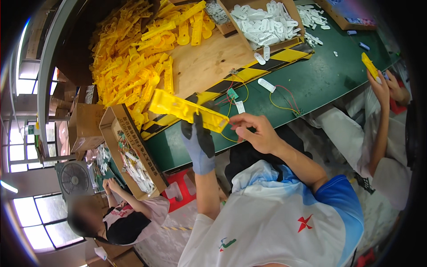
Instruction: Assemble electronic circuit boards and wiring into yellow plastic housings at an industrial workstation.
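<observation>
My left hand [199, 141], in a grey glove with dark fingers, grips a long yellow plastic housing [184, 110] from below. The housing is tilted, its inner side with ribs and openings facing up. At its right end is my bare right hand [261, 134], fingers bent and fingertips close together; whatever they pinch is too small to make out. A thin yellow wire runs by these fingertips. Just beyond, on the green table [284, 80], lie a small green circuit board [232, 93] with wires and a white tag-like piece [240, 107].
Yellow housings [129, 66] are heaped on a wooden board [209, 55] edged with striped tape. A box of white covers [267, 24] stands behind. Left, a carton [129, 151] holds wired parts. Co-workers sit left and right; the right one holds a yellow housing [369, 64].
</observation>
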`<state>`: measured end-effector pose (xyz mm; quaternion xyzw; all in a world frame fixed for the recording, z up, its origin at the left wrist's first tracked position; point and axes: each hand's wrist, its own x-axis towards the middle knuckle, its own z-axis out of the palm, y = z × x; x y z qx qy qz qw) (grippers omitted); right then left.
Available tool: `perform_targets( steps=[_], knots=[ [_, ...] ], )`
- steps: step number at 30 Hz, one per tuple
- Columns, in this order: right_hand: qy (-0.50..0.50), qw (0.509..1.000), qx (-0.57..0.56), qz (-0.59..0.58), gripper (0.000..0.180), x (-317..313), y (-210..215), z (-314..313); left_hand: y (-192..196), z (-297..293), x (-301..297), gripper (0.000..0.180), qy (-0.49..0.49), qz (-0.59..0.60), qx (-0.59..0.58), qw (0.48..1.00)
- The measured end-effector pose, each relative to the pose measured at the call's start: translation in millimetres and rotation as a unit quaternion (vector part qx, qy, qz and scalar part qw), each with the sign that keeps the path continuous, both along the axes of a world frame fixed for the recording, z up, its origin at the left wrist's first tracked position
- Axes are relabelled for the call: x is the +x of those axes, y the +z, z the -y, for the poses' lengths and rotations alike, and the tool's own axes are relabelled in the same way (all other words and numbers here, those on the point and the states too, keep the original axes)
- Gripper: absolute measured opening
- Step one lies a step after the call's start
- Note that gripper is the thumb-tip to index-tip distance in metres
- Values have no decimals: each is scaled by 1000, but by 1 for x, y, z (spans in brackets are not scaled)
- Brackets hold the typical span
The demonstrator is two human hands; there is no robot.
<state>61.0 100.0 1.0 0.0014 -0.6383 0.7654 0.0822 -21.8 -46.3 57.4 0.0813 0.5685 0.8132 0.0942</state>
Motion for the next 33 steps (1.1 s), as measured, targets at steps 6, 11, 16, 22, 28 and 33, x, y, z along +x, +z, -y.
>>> perform_targets(
  steps=[6, 11, 16, 22, 28, 33],
  knots=[
    [69, 996, -14, -51, 48, 24, -5, -11, 23, 10, -22, 47, 61, -116, -9, 991],
    [79, 986, -130, -64, 29, 25, -23, -14, 30, 9, -24, 44, 69, -156, -46, 984],
    [61, 962, -257, 67, 9, 14, -13, -16, -2, 22, -23, 52, 134, -154, -59, 977],
    [32, 960, -227, 159, 17, -5, -17, -19, -90, 63, -8, 74, -126, -244, -234, 933],
    [84, 946, -207, 233, 21, -16, -23, -27, -71, 20, 0, 59, -149, -423, -359, 819],
    [121, 954, -166, 218, 28, -15, -26, -32, -106, 16, 24, 55, 30, -139, -250, 958]
  ],
)
